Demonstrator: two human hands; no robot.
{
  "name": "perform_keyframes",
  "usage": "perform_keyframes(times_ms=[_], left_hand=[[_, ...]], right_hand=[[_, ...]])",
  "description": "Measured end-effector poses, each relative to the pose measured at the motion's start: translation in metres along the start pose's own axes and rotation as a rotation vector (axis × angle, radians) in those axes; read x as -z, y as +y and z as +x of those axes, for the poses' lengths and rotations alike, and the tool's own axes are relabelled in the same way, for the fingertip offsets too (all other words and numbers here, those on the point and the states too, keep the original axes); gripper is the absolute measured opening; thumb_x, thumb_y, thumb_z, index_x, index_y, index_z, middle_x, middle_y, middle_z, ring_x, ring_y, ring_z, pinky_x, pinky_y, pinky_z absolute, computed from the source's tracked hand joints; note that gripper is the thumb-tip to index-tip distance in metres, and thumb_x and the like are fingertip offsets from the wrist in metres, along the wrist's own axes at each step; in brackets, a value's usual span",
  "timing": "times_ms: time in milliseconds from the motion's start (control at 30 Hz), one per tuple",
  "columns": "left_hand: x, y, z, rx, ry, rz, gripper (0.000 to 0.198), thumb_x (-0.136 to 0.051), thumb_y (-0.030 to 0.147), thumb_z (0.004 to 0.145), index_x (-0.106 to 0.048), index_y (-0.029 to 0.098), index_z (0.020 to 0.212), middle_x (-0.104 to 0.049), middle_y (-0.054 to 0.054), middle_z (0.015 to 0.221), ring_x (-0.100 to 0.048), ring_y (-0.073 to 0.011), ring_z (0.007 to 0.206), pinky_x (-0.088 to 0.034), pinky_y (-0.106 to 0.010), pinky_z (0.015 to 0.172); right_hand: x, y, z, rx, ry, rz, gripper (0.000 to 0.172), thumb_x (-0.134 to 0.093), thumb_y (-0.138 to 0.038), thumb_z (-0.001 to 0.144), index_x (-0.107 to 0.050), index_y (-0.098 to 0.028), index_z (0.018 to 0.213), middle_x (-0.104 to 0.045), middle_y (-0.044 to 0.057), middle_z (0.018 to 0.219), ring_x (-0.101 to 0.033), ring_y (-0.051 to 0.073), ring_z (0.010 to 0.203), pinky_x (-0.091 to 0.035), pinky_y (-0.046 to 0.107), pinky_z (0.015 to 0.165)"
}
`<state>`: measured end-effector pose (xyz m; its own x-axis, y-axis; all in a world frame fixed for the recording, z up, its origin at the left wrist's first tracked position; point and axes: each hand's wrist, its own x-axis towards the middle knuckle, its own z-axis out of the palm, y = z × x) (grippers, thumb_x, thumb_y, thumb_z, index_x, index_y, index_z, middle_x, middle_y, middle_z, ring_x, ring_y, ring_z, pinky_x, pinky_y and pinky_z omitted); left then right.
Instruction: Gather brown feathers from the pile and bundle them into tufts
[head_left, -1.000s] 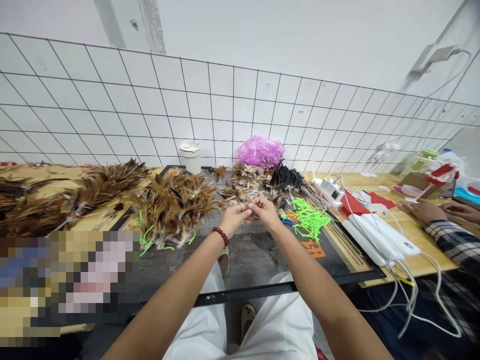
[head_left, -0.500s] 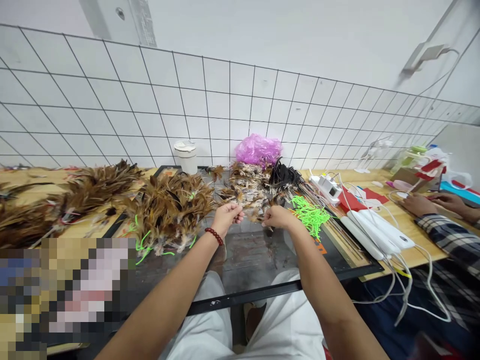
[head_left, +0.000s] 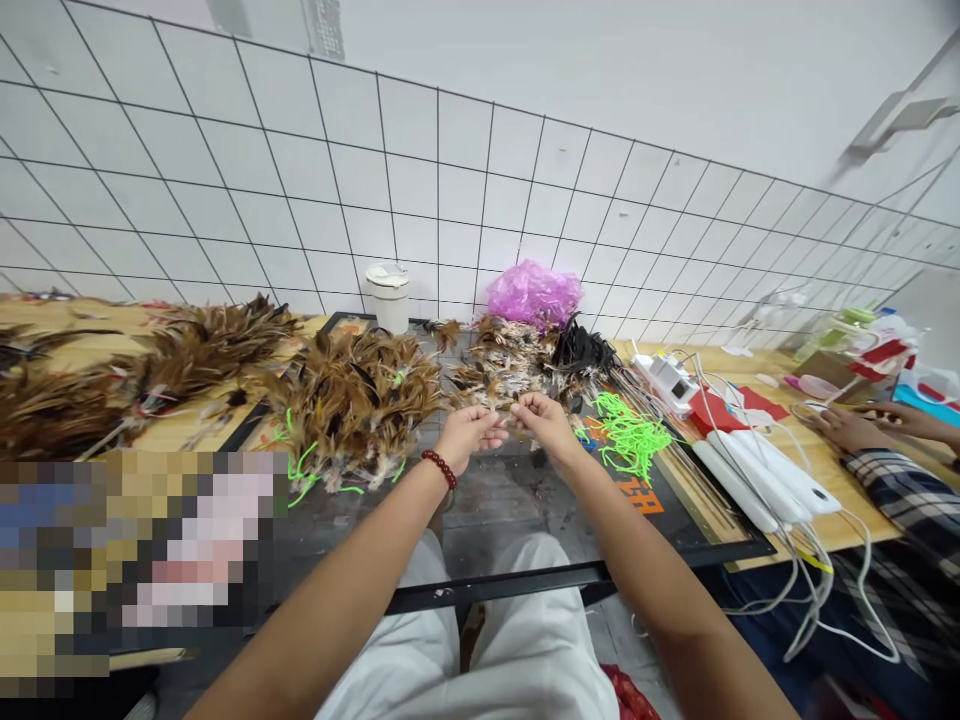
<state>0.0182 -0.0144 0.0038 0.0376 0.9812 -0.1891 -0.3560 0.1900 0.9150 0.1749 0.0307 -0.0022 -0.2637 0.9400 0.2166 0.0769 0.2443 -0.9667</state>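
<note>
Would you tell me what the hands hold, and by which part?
Left hand and right hand pinch small feathers at fingertips; which end cannot be told.

Left hand (head_left: pixel 466 438) and right hand (head_left: pixel 547 424), held apart half a second ago, have closed again before the speckled feather pile (head_left: pixel 504 368), fingertips nearly meeting as they did a second ago. The right hand has moved back toward the left. Something small, possibly a feather, now appears pinched between them.

A plain white wall (head_left: pixel 600 60), its lower part crossed by a grid (head_left: pixel 450 200) of thin black lines, stands behind a long wooden table (head_left: pixel 806 440) in bright, even light.
</note>
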Motion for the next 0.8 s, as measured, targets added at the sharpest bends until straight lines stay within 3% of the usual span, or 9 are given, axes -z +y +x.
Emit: perform_keyframes(times_ms=[200, 400, 533, 667, 800], left_hand=[[0.001, 0.002, -0.002, 0.059, -0.024, 0.026, 0.013, -0.070, 0.015, 0.072, -0.060, 0.009, 0.073, -0.068, -0.009, 0.068, -0.064, -0.0118, 0.053, -0.049, -0.020, 0.049], [-0.001, -0.001, -0.003, 0.075, -0.063, 0.129, 0.014, -0.074, 0.014, 0.067, -0.062, 0.008, 0.067, -0.064, -0.007, 0.056, -0.058, -0.0094, 0.045, -0.047, -0.018, 0.045], [-0.002, -0.003, -0.003, 0.073, -0.083, 0.128, 0.016, -0.068, 0.018, 0.075, -0.058, 0.010, 0.065, -0.063, -0.005, 0.055, -0.059, -0.0107, 0.044, -0.046, -0.019, 0.042], [-0.002, -0.003, 0.000, -0.005, 0.048, -0.016, 0.014, -0.066, 0.022, 0.077, -0.056, 0.012, 0.073, -0.064, -0.003, 0.057, -0.058, -0.0096, 0.043, -0.044, -0.018, 0.041], [0.000, -0.001, 0.003, -0.011, 0.106, -0.181, 0.009, -0.062, 0.013, 0.079, -0.057, 0.011, 0.073, -0.064, -0.003, 0.060, -0.059, -0.0076, 0.049, -0.047, -0.017, 0.048]], right_hand=[[-0.011, -0.001, -0.009, 0.197, 0.023, -0.215, 0.026, -0.060, -0.043, 0.078, -0.057, -0.018, 0.075, -0.049, -0.004, 0.060, -0.041, 0.009, 0.054, -0.033, 0.021, 0.052], [-0.009, -0.004, -0.011, 0.228, -0.028, -0.183, 0.023, -0.058, -0.042, 0.079, -0.057, -0.018, 0.078, -0.055, -0.002, 0.065, -0.047, 0.010, 0.057, -0.040, 0.022, 0.055], [0.008, -0.006, -0.008, 0.208, 0.116, -0.428, 0.022, -0.053, -0.037, 0.081, -0.062, -0.018, 0.086, -0.064, 0.002, 0.073, -0.054, 0.013, 0.062, -0.042, 0.024, 0.060], [0.026, -0.013, -0.008, 0.119, -0.133, -0.958, 0.012, -0.059, -0.029, 0.075, -0.067, -0.021, 0.078, -0.067, 0.002, 0.075, -0.056, 0.014, 0.067, -0.036, 0.023, 0.061], [0.025, -0.014, -0.011, -0.007, -0.300, -1.098, 0.008, -0.060, -0.025, 0.073, -0.066, -0.021, 0.070, -0.066, 0.002, 0.070, -0.055, 0.013, 0.065, -0.030, 0.023, 0.057]])
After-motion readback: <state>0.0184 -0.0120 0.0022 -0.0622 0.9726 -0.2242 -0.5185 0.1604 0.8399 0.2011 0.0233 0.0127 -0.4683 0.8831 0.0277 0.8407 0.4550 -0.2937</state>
